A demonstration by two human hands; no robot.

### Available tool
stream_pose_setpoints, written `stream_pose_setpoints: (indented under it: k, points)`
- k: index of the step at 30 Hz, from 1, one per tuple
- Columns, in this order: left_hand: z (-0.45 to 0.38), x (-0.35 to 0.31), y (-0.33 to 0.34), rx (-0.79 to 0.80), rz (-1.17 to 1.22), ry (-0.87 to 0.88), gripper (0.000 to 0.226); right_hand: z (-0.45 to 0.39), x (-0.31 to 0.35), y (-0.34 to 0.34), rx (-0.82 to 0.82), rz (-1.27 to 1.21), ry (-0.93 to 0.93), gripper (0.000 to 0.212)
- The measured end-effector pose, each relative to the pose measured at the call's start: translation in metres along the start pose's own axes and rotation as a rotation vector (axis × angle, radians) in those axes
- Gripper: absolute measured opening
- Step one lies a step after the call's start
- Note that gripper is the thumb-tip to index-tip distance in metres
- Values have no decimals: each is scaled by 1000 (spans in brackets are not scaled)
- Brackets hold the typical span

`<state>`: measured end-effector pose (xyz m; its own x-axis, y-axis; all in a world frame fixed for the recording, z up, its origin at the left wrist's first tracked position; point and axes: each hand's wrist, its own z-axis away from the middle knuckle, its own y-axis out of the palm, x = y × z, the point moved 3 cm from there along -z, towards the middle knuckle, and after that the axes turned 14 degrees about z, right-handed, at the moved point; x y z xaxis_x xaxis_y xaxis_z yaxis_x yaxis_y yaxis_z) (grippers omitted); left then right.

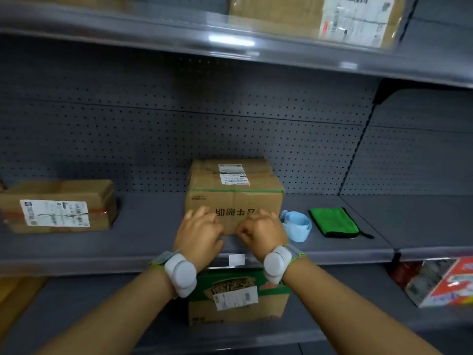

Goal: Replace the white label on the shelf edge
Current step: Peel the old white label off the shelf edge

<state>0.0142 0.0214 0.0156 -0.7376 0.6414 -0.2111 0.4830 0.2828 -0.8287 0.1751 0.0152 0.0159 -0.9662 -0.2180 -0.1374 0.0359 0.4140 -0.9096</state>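
Label (pixel 236 260), blank white, sits on shelf edge (pixel 332 256) between hands.

You see dim, even light; glare streaks the upper shelf edge (pixel 231 42), and edges around it blur and bend.

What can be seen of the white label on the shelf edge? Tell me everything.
The white label is a small blank-looking rectangle, seemingly paper, sitting flat and level in the grey shelf edge strip. It lies between the two wrists, below the left hand and right hand. Neither hand touches it. Any print is too blurred to read.
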Motion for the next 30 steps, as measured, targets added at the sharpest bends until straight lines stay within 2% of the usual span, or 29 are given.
stream_pose_setpoints:
  k: [1,10,19,20,24,30]
  points:
    - [4,3,7,51,17,-13,17,4,3,8,30,-37,-2,12]
    - [20,10,40,94,132,-86,19,22,12,37,41,-198,-24,14]
    - [15,16,55,56,306,-173,7,24,18,41,-136,-25,-166,13]
    - [15,17,57,58,316,-181,8,24,17,43,-145,3,-190,9]
    - [13,21,63,28,353,-202,18,20,15,49,-145,67,-289,21]
    - [12,23,63,11,386,-209,16,20,11,56,-285,98,-408,4]
